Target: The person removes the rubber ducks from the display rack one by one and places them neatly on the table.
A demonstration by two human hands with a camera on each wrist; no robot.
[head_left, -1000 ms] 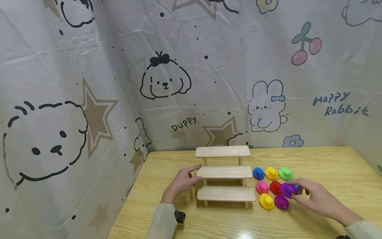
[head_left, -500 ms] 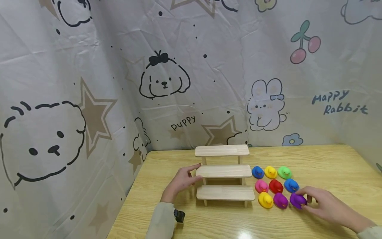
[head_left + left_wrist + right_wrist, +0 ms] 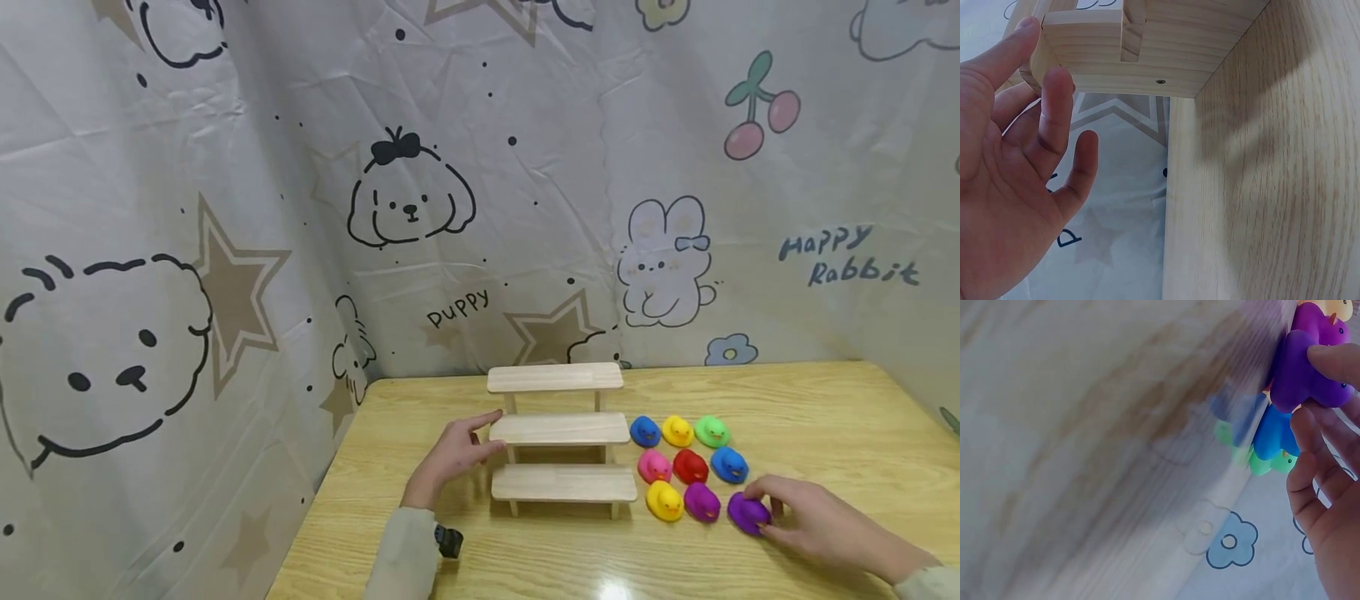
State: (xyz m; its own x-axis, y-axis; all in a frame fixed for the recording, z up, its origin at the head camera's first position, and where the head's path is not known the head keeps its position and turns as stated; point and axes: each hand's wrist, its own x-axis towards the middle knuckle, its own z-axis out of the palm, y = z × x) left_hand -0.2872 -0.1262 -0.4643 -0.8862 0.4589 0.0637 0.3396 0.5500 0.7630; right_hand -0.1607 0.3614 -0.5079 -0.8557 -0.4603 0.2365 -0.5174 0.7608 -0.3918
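A pale wooden three-tier display stand [image 3: 558, 429] stands upright on the table. At its left end my left hand [image 3: 453, 457] holds the middle tier, thumb at the front edge and index finger toward the back. The left wrist view shows that hand [image 3: 1029, 162] against the board's end [image 3: 1038, 59], other fingers loosely bent below. To the right, my right hand [image 3: 813, 517] pinches a purple toy duck [image 3: 748, 512] at the near right corner of a group of ducks. In the right wrist view, thumb and fingers are at the purple duck's [image 3: 1297, 375] sides.
Beside the stand sit more toy ducks in rows: blue [image 3: 645, 432], yellow [image 3: 678, 431], green [image 3: 712, 432], pink [image 3: 655, 466], red [image 3: 690, 466], another blue [image 3: 729, 465], another yellow [image 3: 664, 501] and magenta-purple [image 3: 702, 502]. A printed curtain [image 3: 420, 100] hangs behind the table [image 3: 840, 425].
My right hand has brought the purple duck down toward the near side, from over the second blue duck to the front row's right end. The left hand stays at the stand.
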